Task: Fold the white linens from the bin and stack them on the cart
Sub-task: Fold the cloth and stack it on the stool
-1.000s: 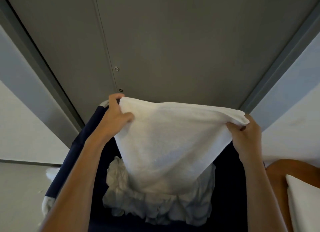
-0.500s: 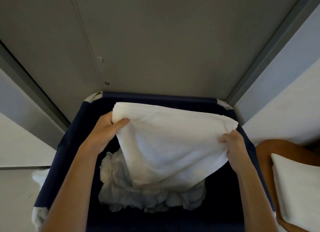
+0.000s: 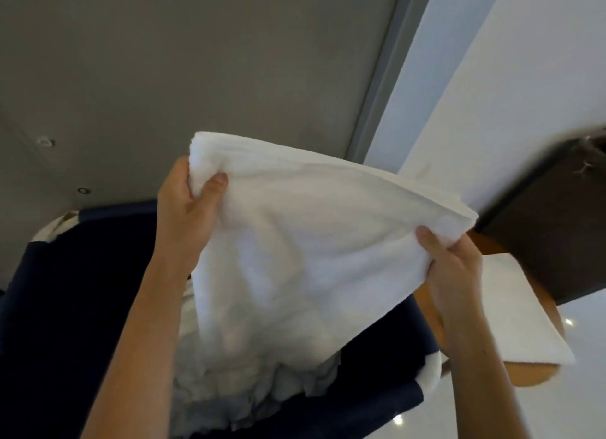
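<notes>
Since 0.5 s ago: view swung right and both hands rose. The white towel (image 3: 311, 248) now spans the centre of the frame, and its right corner has come over toward the wooden surface (image 3: 537, 369) at lower right.

Left hand (image 3: 187, 209): upper centre-left, thumb over the front and fingers behind, pinching the towel's upper left corner.

Right hand (image 3: 449, 268): right of centre and lower than the left, fingers curled, gripping the towel's right corner.

Towel: stretched between the two hands, top edge sloping down to the right, body hanging in a loose fold to lower centre.

Navy bin (image 3: 82, 274): lower left, under the towel. Crumpled white linens (image 3: 249, 389) lie inside it at bottom centre, partly hidden by the towel.

Folded linen (image 3: 511, 307): flat on the wooden surface, just beside the right hand; contact cannot be told.

Background: grey panel (image 3: 196, 61) upper left, dark cabinet (image 3: 557, 235) right edge.
</notes>
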### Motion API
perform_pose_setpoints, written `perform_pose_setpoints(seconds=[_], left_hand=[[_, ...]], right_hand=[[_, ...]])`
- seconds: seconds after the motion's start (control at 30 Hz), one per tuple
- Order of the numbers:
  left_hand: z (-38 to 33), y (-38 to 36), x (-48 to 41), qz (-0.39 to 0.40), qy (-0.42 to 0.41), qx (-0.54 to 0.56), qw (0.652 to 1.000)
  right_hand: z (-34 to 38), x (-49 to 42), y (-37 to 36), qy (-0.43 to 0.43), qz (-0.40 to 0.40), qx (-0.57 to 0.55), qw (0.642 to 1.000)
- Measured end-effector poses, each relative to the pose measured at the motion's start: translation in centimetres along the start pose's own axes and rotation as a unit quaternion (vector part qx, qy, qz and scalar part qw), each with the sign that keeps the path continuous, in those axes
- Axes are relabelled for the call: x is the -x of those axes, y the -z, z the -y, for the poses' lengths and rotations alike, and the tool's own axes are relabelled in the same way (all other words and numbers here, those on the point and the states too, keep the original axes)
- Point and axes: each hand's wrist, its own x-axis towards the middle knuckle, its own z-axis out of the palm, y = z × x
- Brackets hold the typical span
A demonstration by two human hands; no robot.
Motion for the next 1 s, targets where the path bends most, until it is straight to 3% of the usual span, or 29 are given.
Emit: perform_pose_setpoints(seconds=[0.17, 0.5, 1.0], left_hand=[[-4.2, -7.7, 0.4, 0.001, -0.030, 0.015, 0.999], [-10.6, -25.6, 4.1, -0.020, -0.045, 0.032, 0.998], [-15.1, -47.5, 3.8, 0.056, -0.060, 0.074, 0.994]], right_hand=[[2.2, -3.4, 6.4, -0.044, -0.019, -0.019, 0.999], [6.1, -12.5, 21.2, 0.054, -0.045, 0.042, 0.997], [10.9, -27.2, 36.2, 0.165, -0.156, 0.086, 0.970]])
